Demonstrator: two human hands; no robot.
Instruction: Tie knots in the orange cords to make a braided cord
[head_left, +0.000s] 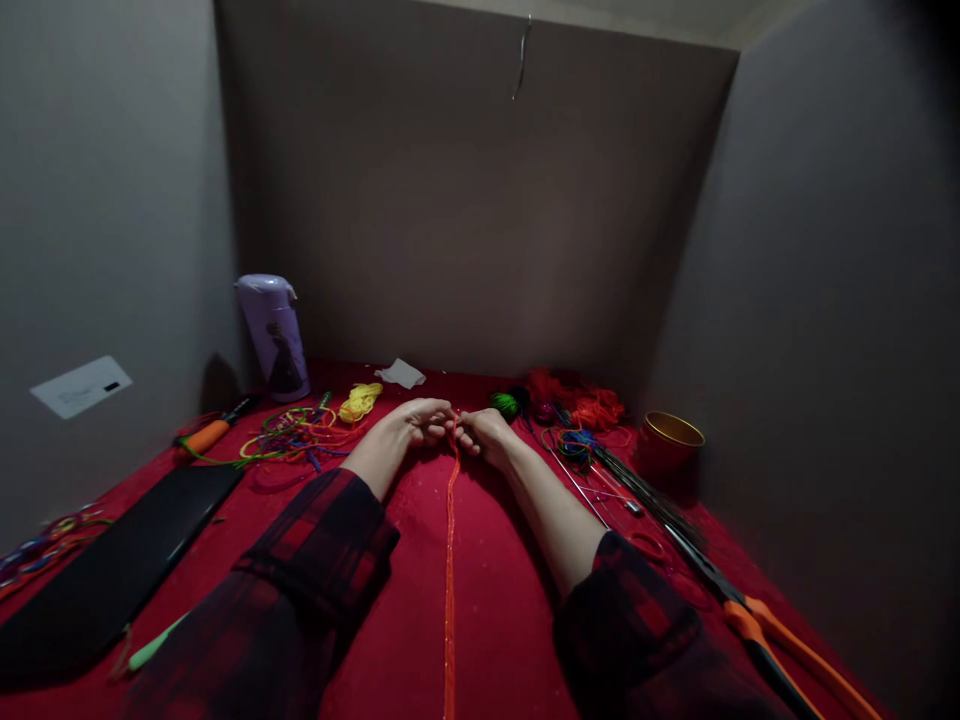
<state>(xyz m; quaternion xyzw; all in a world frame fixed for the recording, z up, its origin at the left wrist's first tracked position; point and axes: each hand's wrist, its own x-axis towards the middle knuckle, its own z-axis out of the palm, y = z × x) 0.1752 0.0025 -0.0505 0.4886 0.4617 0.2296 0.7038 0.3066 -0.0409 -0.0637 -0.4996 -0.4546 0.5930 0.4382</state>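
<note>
An orange-red cord runs from the bottom edge of the view up the middle of the red cloth to my fingertips. My left hand is closed, its thumb and fingers pinching the cord's upper end. Right beside it, my right hand also pinches the cord, the fingertips of both hands nearly touching. The exact end of the cord is hidden between the fingers. Behind the right hand lies a green yarn ball, and a yellow yarn bundle sits beyond the left wrist.
Orange-handled scissors lie at right, below a red bowl with a gold rim. Red yarn is piled at the back right. On the left are a purple bottle, tangled coloured cords and a black flat object. Grey walls enclose three sides.
</note>
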